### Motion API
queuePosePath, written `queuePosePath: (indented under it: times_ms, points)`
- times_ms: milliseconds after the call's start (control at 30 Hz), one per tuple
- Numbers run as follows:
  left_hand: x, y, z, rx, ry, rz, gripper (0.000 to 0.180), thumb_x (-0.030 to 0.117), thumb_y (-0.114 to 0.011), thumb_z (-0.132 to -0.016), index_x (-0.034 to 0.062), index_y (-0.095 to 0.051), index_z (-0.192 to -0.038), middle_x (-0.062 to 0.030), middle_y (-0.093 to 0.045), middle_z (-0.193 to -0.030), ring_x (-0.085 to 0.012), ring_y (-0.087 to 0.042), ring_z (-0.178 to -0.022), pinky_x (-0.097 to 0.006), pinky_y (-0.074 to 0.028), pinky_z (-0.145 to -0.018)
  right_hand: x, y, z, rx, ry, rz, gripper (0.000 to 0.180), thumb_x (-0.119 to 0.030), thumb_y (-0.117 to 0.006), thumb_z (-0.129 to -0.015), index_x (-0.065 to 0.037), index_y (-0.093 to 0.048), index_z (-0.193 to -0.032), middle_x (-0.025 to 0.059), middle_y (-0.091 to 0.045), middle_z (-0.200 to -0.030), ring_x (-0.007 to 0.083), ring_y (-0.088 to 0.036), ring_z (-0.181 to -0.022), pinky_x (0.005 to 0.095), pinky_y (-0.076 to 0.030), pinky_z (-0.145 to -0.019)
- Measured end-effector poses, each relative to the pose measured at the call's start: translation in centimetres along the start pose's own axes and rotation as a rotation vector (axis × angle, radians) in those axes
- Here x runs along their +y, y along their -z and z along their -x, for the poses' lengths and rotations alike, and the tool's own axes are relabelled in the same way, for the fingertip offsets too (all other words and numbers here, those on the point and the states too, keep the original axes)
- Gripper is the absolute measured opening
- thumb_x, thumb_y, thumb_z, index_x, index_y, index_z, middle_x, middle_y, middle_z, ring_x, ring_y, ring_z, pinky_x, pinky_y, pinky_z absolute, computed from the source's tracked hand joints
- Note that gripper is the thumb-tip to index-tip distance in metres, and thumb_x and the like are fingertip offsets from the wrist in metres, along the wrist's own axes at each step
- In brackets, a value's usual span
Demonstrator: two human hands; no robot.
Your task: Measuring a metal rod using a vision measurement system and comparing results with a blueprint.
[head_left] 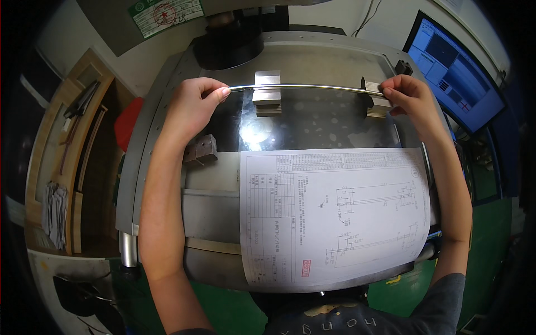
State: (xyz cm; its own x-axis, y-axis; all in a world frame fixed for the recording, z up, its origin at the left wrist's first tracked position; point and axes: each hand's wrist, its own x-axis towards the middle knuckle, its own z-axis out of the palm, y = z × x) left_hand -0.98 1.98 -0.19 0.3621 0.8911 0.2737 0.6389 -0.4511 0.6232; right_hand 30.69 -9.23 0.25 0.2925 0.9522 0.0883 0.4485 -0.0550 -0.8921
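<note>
A long, thin metal rod [318, 86] runs crosswise over two metal V-blocks on a glass plate. One V-block [267, 96] sits under its left part; the other V-block [375, 104] is under its right part, close to my right hand. My left hand [192, 106] pinches the rod's left end between thumb and fingertips, a little left of the first block. My right hand [410, 97] grips the right end the same way, and its fingers hide the tip there.
A paper drawing [335, 218] covers the near part of the machine table [212, 212]. A small dark metal block [201, 151] lies near my left forearm. Behind the rod hangs a black cylindrical machine head [229, 47]. A lit monitor [452, 72] stands at the right, a wooden cabinet [67, 151] at the left.
</note>
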Motion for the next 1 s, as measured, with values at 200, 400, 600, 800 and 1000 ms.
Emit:
queuePosePath:
  times_ms: [200,400,600,800,1000]
  points:
    - [-0.1,0.2,0.2,0.039,-0.02,0.02,0.018,0.015,-0.057,-0.07,0.0011,-0.059,-0.082,-0.0067,-0.058,-0.07,-0.012,-0.052,-0.063,-0.024,-0.041,-0.06,0.2,-0.2,-0.3,0.017,-0.01,-0.021,0.009,-0.013,-0.053,-0.076,-0.005,-0.054,-0.08,0.0002,-0.055,-0.071,0.006,-0.05,-0.064,0.0198,-0.041,-0.053]
    - [0.1,0.9,0.6,0.046,0.004,0.049,0.02,0.006,-0.057,-0.067,-0.0008,-0.056,-0.086,-0.0068,-0.057,-0.073,-0.0112,-0.053,-0.066,-0.022,-0.042,-0.063,0.1,-0.5,0.0,0.048,-0.022,-0.076,0.009,-0.013,-0.053,-0.075,-0.006,-0.052,-0.082,-0.001,-0.053,-0.069,0.0061,-0.049,-0.062,0.0202,-0.041,-0.053]
    - [-0.9,1.6,0.4,0.126,-0.082,-0.088,0.014,0.012,-0.057,-0.07,0.0039,-0.057,-0.081,-0.0033,-0.057,-0.071,-0.0109,-0.052,-0.066,-0.022,-0.041,-0.061,1.6,0.4,-0.8,0.123,0.09,-0.087,0.016,-0.025,-0.052,-0.075,-0.01,-0.053,-0.08,-0.0039,-0.051,-0.067,0.0042,-0.049,-0.062,0.0213,-0.041,-0.052]
    - [-5.2,3.0,-1.1,0.261,-0.058,-0.29,0.026,0.029,-0.053,-0.075,0.0046,-0.057,-0.083,-0.0033,-0.056,-0.073,-0.0105,-0.051,-0.068,-0.021,-0.038,-0.065,2.2,1.0,-2.9,0.275,0.021,-0.225,0.017,-0.02,-0.049,-0.077,-0.004,-0.05,-0.072,0.0023,-0.049,-0.06,0.0104,-0.047,-0.053,0.0215,-0.039,-0.047]
    - [-8.8,5.6,-1.7,0.417,-0.036,-0.284,0.046,0.044,-0.043,-0.078,0.0073,-0.051,-0.105,-0.0095,-0.054,-0.098,-0.0168,-0.051,-0.088,-0.026,-0.035,-0.079,0.1,2.1,-1.2,0.444,0.212,-0.165,0.031,-0.024,-0.046,-0.077,-0.002,-0.049,-0.055,0.0022,-0.045,-0.046,0.0108,-0.043,-0.043,0.0251,-0.033,-0.041]
